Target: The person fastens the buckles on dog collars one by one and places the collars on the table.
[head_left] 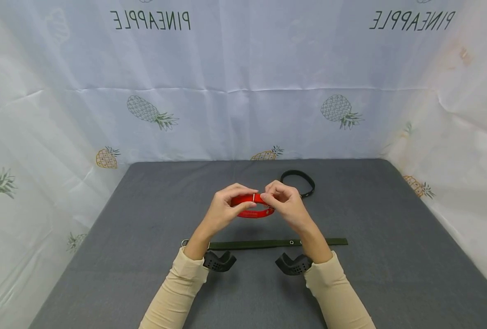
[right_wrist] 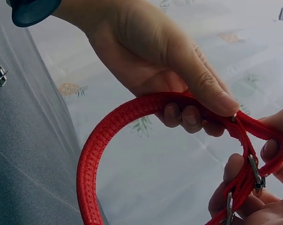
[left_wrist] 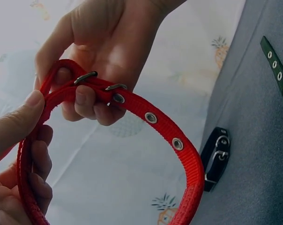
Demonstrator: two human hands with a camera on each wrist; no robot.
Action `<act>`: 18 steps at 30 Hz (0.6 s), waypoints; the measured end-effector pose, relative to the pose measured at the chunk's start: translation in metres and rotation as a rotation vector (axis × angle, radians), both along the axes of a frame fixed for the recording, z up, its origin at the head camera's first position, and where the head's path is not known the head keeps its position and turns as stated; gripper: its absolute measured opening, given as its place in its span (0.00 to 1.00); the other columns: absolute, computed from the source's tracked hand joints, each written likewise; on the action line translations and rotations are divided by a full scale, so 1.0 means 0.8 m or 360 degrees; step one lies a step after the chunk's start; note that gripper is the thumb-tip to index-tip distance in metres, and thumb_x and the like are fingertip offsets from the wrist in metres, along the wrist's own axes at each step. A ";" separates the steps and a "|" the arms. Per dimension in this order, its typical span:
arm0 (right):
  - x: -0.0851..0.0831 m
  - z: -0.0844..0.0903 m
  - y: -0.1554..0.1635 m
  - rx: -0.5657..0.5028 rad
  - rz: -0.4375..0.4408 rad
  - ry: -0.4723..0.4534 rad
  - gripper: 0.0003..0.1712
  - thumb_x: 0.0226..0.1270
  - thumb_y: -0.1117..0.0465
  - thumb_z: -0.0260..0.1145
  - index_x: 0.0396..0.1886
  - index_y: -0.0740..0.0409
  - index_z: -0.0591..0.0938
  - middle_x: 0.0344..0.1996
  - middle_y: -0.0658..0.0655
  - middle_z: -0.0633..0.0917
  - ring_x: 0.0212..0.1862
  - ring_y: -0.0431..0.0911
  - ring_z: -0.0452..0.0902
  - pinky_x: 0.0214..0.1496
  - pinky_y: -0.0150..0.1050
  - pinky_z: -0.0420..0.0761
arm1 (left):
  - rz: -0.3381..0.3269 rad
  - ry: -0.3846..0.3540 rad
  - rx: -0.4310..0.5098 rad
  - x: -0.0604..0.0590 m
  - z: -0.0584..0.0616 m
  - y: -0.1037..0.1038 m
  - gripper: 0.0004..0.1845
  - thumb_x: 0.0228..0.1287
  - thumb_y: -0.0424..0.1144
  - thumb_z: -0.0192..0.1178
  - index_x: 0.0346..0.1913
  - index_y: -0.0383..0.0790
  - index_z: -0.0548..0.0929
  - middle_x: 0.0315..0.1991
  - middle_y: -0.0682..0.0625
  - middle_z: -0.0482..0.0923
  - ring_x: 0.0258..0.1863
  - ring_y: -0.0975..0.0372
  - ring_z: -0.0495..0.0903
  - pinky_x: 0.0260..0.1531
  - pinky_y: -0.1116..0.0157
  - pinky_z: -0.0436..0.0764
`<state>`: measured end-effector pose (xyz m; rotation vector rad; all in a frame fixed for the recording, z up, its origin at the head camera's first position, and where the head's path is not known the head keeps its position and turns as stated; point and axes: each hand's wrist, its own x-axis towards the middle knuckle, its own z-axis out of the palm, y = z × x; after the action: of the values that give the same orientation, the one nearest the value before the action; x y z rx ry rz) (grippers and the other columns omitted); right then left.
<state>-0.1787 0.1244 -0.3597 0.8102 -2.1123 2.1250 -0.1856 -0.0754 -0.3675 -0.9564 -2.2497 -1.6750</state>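
Observation:
A red collar [head_left: 256, 213] with metal eyelets and a buckle [right_wrist: 256, 174] is bent into a loop, held up between both hands. My left hand [head_left: 226, 204] grips its padded strap, thumb on one face and fingers curled on the other. My right hand [head_left: 287, 204] pinches the buckle end, where the strap bulges into a small loop [left_wrist: 62, 65] beside the buckle. In the right wrist view the left thumb lies right at a metal keeper [right_wrist: 234, 117]. Eyelets [left_wrist: 151, 117] run along the strap past the buckle.
Stretched across the grey table [head_left: 145, 219], a green collar [head_left: 247, 245] lies flat beneath the forearms, its eyelets toward the right. Behind the right hand is a black collar [head_left: 309, 180] closed in a ring. A pineapple-print curtain [head_left: 227, 119] hangs around the table.

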 end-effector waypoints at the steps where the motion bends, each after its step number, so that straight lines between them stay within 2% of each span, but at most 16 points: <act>1: 0.000 -0.001 0.000 0.0009 -0.0006 -0.0001 0.13 0.68 0.68 0.60 0.24 0.71 0.72 0.30 0.45 0.72 0.29 0.38 0.69 0.31 0.34 0.72 | -0.0007 -0.0003 -0.0004 0.000 0.000 0.000 0.16 0.56 0.29 0.68 0.49 0.32 0.85 0.42 0.40 0.83 0.39 0.64 0.80 0.38 0.71 0.83; 6: -0.003 -0.003 -0.001 0.0061 -0.0047 -0.0021 0.11 0.68 0.67 0.61 0.24 0.62 0.74 0.27 0.44 0.74 0.28 0.39 0.70 0.29 0.35 0.72 | -0.0042 -0.0006 -0.0009 0.001 0.001 -0.001 0.15 0.58 0.29 0.66 0.50 0.32 0.84 0.43 0.39 0.83 0.38 0.65 0.81 0.37 0.71 0.83; 11: -0.006 -0.001 0.004 0.0113 0.0003 -0.0207 0.05 0.73 0.60 0.57 0.34 0.53 0.75 0.27 0.44 0.77 0.30 0.42 0.72 0.36 0.36 0.75 | -0.0015 -0.0027 0.0026 0.000 0.002 -0.001 0.14 0.58 0.29 0.66 0.49 0.32 0.84 0.42 0.38 0.83 0.35 0.63 0.83 0.37 0.71 0.84; 14: -0.009 -0.002 0.010 0.0165 0.0074 -0.0320 0.09 0.76 0.55 0.53 0.40 0.55 0.77 0.27 0.44 0.79 0.33 0.43 0.75 0.42 0.37 0.76 | 0.0003 -0.0063 0.0046 0.000 0.003 -0.003 0.14 0.59 0.29 0.65 0.48 0.31 0.84 0.43 0.38 0.84 0.34 0.63 0.83 0.37 0.71 0.84; 18: -0.012 -0.004 0.017 0.0195 0.0258 -0.0369 0.16 0.78 0.54 0.48 0.40 0.57 0.79 0.28 0.44 0.81 0.34 0.41 0.76 0.46 0.36 0.76 | -0.0001 -0.0124 0.0059 0.000 0.004 -0.005 0.14 0.59 0.29 0.65 0.49 0.31 0.84 0.44 0.37 0.84 0.35 0.68 0.83 0.38 0.71 0.84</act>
<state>-0.1884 0.1382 -0.3627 0.8065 -2.3873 2.2895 -0.1852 -0.0790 -0.3640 -0.8987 -2.2581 -1.7773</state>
